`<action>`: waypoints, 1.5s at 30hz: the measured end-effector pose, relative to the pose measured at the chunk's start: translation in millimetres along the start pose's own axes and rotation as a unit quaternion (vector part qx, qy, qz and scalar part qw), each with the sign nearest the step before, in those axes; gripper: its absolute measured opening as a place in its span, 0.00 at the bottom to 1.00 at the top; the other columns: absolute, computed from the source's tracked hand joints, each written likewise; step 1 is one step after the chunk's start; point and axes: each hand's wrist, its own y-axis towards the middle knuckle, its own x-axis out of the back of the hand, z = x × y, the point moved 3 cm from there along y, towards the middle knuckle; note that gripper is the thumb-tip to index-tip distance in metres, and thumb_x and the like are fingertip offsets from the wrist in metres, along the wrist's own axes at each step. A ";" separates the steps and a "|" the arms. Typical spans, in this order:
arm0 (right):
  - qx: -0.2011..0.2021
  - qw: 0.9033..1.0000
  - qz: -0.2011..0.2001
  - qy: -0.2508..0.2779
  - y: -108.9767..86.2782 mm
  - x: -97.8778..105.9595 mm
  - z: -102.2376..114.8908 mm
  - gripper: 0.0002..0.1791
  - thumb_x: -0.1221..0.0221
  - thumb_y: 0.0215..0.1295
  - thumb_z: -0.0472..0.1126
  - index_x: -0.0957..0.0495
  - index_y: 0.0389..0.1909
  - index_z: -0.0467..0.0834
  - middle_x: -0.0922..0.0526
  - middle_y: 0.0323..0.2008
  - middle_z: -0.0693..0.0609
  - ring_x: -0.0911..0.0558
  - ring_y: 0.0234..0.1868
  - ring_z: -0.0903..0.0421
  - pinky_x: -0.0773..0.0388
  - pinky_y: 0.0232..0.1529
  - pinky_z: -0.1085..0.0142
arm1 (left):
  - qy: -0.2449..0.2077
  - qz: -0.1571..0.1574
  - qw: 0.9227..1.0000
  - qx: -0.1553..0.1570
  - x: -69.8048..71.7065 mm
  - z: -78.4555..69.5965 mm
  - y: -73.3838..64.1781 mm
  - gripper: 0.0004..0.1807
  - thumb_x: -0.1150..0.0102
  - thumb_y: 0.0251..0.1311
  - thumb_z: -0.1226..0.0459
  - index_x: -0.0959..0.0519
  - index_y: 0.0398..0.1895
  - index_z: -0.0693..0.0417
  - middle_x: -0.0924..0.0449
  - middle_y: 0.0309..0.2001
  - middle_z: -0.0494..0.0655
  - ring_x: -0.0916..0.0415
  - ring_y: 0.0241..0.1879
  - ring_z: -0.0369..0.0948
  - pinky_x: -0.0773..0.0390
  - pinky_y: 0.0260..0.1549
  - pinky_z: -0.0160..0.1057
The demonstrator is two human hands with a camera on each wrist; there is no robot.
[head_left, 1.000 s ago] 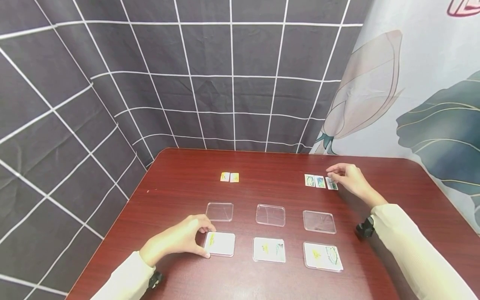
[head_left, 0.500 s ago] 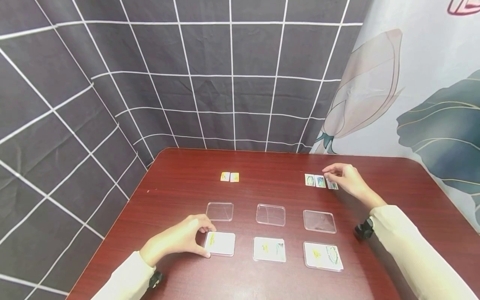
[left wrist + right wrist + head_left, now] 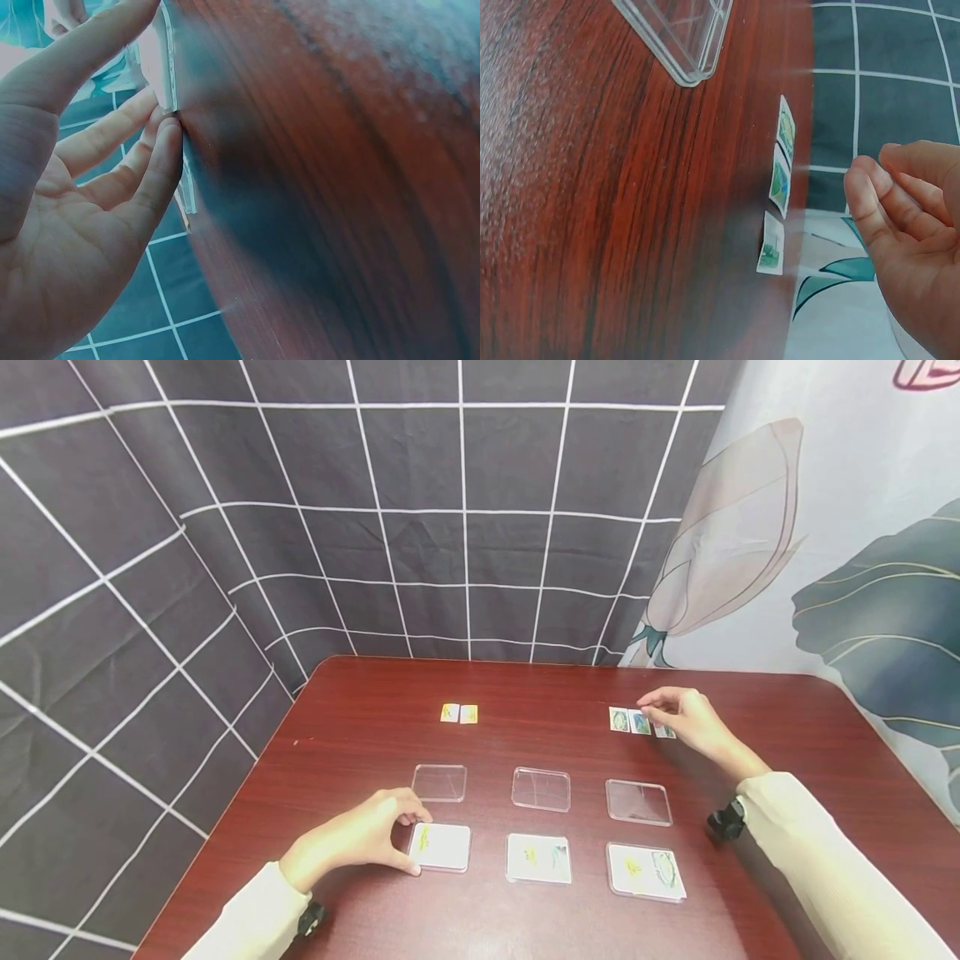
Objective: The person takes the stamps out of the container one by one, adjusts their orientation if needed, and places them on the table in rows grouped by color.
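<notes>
My left hand (image 3: 356,837) holds a clear plastic case (image 3: 448,848) by its left end, thumb at the near corner and fingers at the far one. A white card with a small yellow picture lies in this case. In the left wrist view, thumb and fingertips meet the case's edges. Over the back right of the table, my right hand (image 3: 696,720) hovers with loosely bent fingers and nothing in them. Below it lie three small stamp-like pictures: a green one (image 3: 619,720), a blue one (image 3: 638,723) and a grey-green one (image 3: 771,251), partly hidden in the head view.
Two similar cases, the middle one (image 3: 538,860) and the right one (image 3: 647,873), hold white cards bearing small pictures. Behind the row lie three clear lids (image 3: 439,783). Two yellow stamp-like pictures (image 3: 450,713) lie at the back of the red-brown table (image 3: 360,727).
My right hand has shifted slightly left, from over the grey-green picture toward the blue one. My left hand and the cases have stayed put.
</notes>
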 end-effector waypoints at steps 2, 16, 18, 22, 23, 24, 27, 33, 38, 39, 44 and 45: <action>0.000 1.000 0.003 0.008 0.4 -0.8 0.9 0.09 0.38 0.67 0.32 0.18 0.43 0.30 0.14 0.33 0.40 0.19 0.29 0.61 0.26 0.29 0.74 | -0.002 -0.001 1.000 -0.002 0.3 -0.6 -0.1 0.27 0.17 0.37 0.56 0.17 0.43 0.55 0.24 0.38 0.36 0.27 0.38 0.34 0.23 0.41 0.35; 0.015 1.000 0.013 0.018 1.3 -6.5 14.7 0.09 0.38 0.65 0.30 0.18 0.44 0.30 0.15 0.33 0.38 0.18 0.28 0.55 0.26 0.27 0.74 | 0.005 0.000 1.000 -0.009 0.9 -0.9 0.1 0.27 0.17 0.37 0.56 0.18 0.42 0.55 0.23 0.38 0.37 0.26 0.38 0.34 0.23 0.41 0.35; 0.017 1.000 0.014 0.017 1.7 -7.4 15.4 0.09 0.38 0.64 0.29 0.18 0.43 0.30 0.15 0.34 0.38 0.18 0.28 0.56 0.26 0.27 0.74 | 0.005 0.000 1.000 -0.010 0.9 -0.6 0.2 0.27 0.17 0.37 0.55 0.18 0.42 0.55 0.23 0.38 0.37 0.26 0.38 0.34 0.23 0.41 0.35; 0.020 0.999 0.017 0.023 1.6 -9.9 17.6 0.08 0.37 0.63 0.29 0.18 0.43 0.30 0.14 0.33 0.39 0.19 0.28 0.58 0.26 0.27 0.74 | 0.007 0.000 1.000 -0.011 0.4 0.4 0.3 0.27 0.17 0.37 0.55 0.18 0.42 0.54 0.23 0.38 0.37 0.27 0.38 0.34 0.24 0.41 0.35; 0.021 0.999 0.018 0.023 1.7 -10.6 18.2 0.08 0.37 0.63 0.29 0.18 0.42 0.30 0.14 0.33 0.39 0.19 0.28 0.59 0.26 0.26 0.73 | 0.008 0.000 1.000 -0.011 0.3 0.7 0.2 0.27 0.17 0.37 0.54 0.18 0.42 0.53 0.23 0.38 0.36 0.27 0.38 0.34 0.24 0.41 0.35; 0.022 0.999 0.019 0.025 1.7 -11.2 19.1 0.08 0.37 0.63 0.29 0.18 0.42 0.30 0.14 0.32 0.39 0.19 0.28 0.59 0.27 0.26 0.73 | 0.008 -0.001 1.000 -0.011 0.1 0.9 0.1 0.27 0.17 0.37 0.54 0.18 0.42 0.53 0.23 0.38 0.36 0.27 0.38 0.34 0.24 0.41 0.35; 0.026 0.999 0.020 0.028 2.1 -13.0 22.4 0.08 0.37 0.64 0.30 0.17 0.41 0.30 0.14 0.32 0.41 0.20 0.27 0.59 0.27 0.24 0.73 | 0.008 -0.001 1.000 -0.011 0.0 1.1 0.1 0.27 0.17 0.37 0.54 0.18 0.42 0.53 0.23 0.38 0.37 0.27 0.38 0.34 0.24 0.41 0.35; 0.035 0.999 0.024 0.028 4.4 -16.4 29.3 0.08 0.36 0.63 0.30 0.17 0.41 0.30 0.14 0.31 0.44 0.20 0.30 0.64 0.26 0.30 0.75 | 0.005 -0.001 1.000 -0.005 -0.2 2.1 -0.5 0.28 0.17 0.37 0.55 0.18 0.42 0.54 0.23 0.38 0.37 0.27 0.38 0.34 0.23 0.41 0.35; 0.027 0.998 0.037 0.054 3.9 -20.0 36.5 0.08 0.36 0.63 0.29 0.18 0.41 0.29 0.15 0.32 0.43 0.19 0.32 0.63 0.23 0.33 0.75 | 0.003 -0.001 1.000 -0.005 -0.5 3.2 -1.5 0.28 0.17 0.37 0.54 0.18 0.43 0.54 0.23 0.39 0.37 0.26 0.38 0.34 0.23 0.41 0.35; 0.028 0.997 0.040 0.058 3.6 -20.6 37.8 0.08 0.36 0.62 0.28 0.18 0.41 0.29 0.14 0.33 0.43 0.19 0.32 0.62 0.23 0.33 0.74 | 0.003 -0.002 1.000 -0.005 -0.4 3.2 -1.6 0.28 0.17 0.37 0.54 0.18 0.43 0.54 0.23 0.39 0.37 0.26 0.38 0.34 0.23 0.41 0.35; 0.036 0.995 0.050 0.073 1.5 -22.8 42.0 0.09 0.37 0.62 0.27 0.19 0.41 0.26 0.15 0.33 0.39 0.18 0.29 0.58 0.21 0.30 0.71 | 0.004 0.000 1.000 -0.002 0.4 2.4 -0.6 0.28 0.17 0.37 0.55 0.17 0.42 0.54 0.24 0.38 0.36 0.27 0.38 0.34 0.23 0.41 0.35; 0.037 0.995 0.051 0.075 1.2 -23.1 42.0 0.08 0.37 0.63 0.27 0.20 0.42 0.26 0.15 0.32 0.39 0.18 0.28 0.58 0.21 0.30 0.71 | 0.004 0.001 1.000 0.000 0.7 2.1 -0.4 0.28 0.17 0.37 0.55 0.17 0.42 0.55 0.24 0.37 0.36 0.27 0.38 0.34 0.23 0.41 0.35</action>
